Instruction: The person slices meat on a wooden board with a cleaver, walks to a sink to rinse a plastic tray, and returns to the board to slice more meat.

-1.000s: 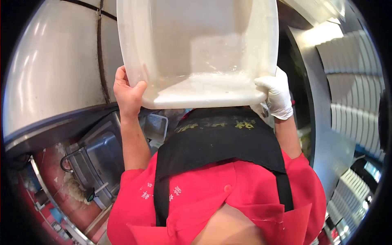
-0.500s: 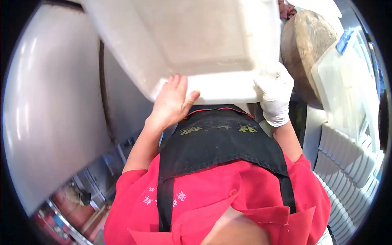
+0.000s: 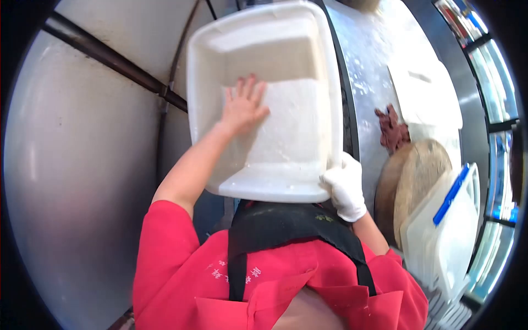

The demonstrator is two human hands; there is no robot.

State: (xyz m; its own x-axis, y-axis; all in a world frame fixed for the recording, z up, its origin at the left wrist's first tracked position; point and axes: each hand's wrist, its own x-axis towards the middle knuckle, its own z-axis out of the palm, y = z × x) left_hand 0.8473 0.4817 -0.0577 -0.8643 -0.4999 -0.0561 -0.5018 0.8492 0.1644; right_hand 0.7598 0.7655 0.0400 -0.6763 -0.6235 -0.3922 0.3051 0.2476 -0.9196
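Observation:
A large white plastic tub (image 3: 264, 192) is held in front of my apron, its open side facing me. My bare left hand (image 3: 245, 105) reaches inside it with the fingers spread, over or against the inner surface; contact is hard to make out. My right hand (image 3: 345, 187), in a white glove, grips the near right corner of the tub's rim, thumb on the inner side and fingers partly hidden behind. A few small specks show on the tub's wet-looking inside.
Metal cabinet doors (image 3: 91, 181) stand close on the left. On the right, a steel counter (image 3: 366, 71) bears a white board (image 3: 426, 93), a dark red cloth (image 3: 392, 129) and a round wooden block (image 3: 412, 187). Clear plastic lids (image 3: 445, 236) with a blue clip (image 3: 452, 194) lean beside it.
My left hand has left the tub's near rim and moved forward into its inside, fingers spreading. The right hand keeps its grip. More of the tub and counter now shows.

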